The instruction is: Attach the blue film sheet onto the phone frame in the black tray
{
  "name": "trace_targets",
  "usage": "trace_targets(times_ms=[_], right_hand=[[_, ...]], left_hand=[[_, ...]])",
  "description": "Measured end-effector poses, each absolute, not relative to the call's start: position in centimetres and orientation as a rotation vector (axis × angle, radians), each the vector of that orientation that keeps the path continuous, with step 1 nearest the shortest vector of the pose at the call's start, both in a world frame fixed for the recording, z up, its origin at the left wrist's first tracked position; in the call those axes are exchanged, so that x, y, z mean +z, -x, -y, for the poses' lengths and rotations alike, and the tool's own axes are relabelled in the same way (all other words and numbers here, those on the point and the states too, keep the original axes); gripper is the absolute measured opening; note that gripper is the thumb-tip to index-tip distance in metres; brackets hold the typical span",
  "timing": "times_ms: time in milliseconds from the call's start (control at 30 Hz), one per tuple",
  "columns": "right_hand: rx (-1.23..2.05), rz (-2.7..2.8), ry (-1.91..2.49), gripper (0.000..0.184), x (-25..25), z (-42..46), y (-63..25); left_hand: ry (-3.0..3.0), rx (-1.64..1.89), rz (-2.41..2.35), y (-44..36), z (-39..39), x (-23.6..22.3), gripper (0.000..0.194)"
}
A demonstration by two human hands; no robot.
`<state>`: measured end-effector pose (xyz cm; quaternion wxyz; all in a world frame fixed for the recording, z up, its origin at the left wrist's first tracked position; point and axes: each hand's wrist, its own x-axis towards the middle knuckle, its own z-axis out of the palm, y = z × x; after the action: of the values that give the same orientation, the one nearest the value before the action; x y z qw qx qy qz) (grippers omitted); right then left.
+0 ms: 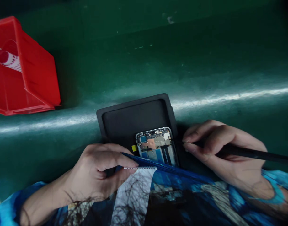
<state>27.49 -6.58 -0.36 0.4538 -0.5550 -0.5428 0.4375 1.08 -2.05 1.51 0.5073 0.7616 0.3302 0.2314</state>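
On the dark green counter (205, 62), an opened phone with bare circuit board (157, 147) is being steadied in a black tray (125, 116) by clenched left-hand fingers (115, 160); a slim black tool (252, 153) is being gripped by right-hand fingers (198, 147).

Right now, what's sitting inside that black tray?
An opened phone with its circuit board exposed lies in the black tray, at its right side. The phone's near end is hidden under blue patterned clothing; the left hand covers the tray's near-left corner.

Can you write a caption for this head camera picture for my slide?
Left hand steadies an opened phone; right hand holds a black tool.
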Motion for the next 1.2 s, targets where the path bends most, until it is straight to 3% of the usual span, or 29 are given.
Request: trace_targets(times_ms=[1200], right_hand=[[1.043, 1.528, 1.348, 0.026, 0.19, 6.45, -28.45]], left_hand=[[-1.854, 0.530, -0.852, -1.24, 2.21, 1.98, 0.006]])
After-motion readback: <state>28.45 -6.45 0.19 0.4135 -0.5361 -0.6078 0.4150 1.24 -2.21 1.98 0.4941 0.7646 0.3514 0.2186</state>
